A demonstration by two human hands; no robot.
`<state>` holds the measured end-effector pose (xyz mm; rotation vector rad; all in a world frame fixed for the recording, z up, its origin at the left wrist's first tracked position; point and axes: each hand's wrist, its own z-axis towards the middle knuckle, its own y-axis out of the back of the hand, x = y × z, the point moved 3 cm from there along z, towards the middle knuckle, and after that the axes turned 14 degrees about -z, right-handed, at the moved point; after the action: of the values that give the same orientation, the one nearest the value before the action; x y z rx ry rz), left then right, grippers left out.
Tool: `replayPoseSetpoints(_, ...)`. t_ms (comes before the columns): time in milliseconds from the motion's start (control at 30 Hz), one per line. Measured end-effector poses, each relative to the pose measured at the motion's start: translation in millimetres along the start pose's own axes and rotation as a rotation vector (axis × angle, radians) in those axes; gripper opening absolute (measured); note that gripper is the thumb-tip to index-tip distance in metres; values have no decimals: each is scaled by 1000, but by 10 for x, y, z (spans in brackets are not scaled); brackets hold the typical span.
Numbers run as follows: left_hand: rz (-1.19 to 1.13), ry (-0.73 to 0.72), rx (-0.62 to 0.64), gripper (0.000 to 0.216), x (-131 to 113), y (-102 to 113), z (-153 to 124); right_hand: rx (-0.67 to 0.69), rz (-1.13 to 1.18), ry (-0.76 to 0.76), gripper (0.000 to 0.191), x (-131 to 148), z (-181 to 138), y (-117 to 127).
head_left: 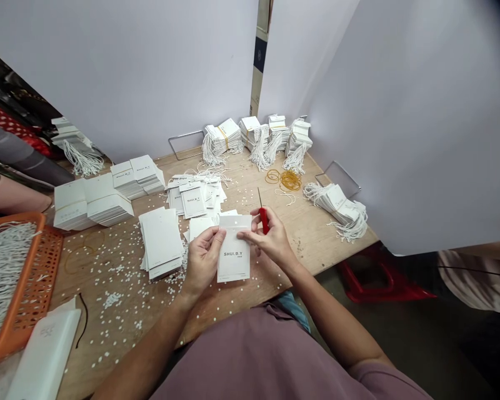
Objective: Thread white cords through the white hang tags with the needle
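Observation:
Between thumb and fingers, my left hand (204,254) grips the left edge of a white paper hang tag (234,264) printed "SHUI.B.Y", upright before my chest. My right hand (273,239) holds a red-handled awl (264,220), its thin metal shaft pointing up and away; the tip is too small to make out. The right thumb also presses on the tag's face near its upper right edge. Just beyond lies a loose pile of hang tags (193,199) with white strings. Left of my left hand sits a stack of plain-faced tags (160,239).
Banded tag stacks (108,200) stand at the left, strung bundles (223,136) along the back, another bundle (339,208) at right. Yellow rubber bands (290,180) lie near the back. An orange basket (35,278) holds white strings. Small white paper dots litter the wooden table (308,244).

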<state>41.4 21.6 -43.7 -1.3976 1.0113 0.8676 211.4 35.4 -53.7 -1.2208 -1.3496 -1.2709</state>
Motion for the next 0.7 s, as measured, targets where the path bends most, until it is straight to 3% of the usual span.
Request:
replayPoseSetpoints(133,-54,48,11,34,20,-36,6,123,155,-78,49,-41,-25,-66)
replayPoseSetpoints(333,-141,107,-57,35,72,-35,13,77,178,-81,39,-142,-54,-110)
replayPoseSetpoints(400,-174,109,-88,34,61,-24,19,81,130,4,31,-158,-60,-77)
replayPoseSetpoints(567,-277,197,-41,37,49,-35,33,-8,-175,463,20,-38,-116,33)
replayPoseSetpoints(633,-254,170,-61,30,53,-28,32,19,-205,451,25,-21,-135,13)
replayPoseSetpoints(700,-195,115,-73,25,59,-27,25,65,-163,306,27,-58,-132,-35)
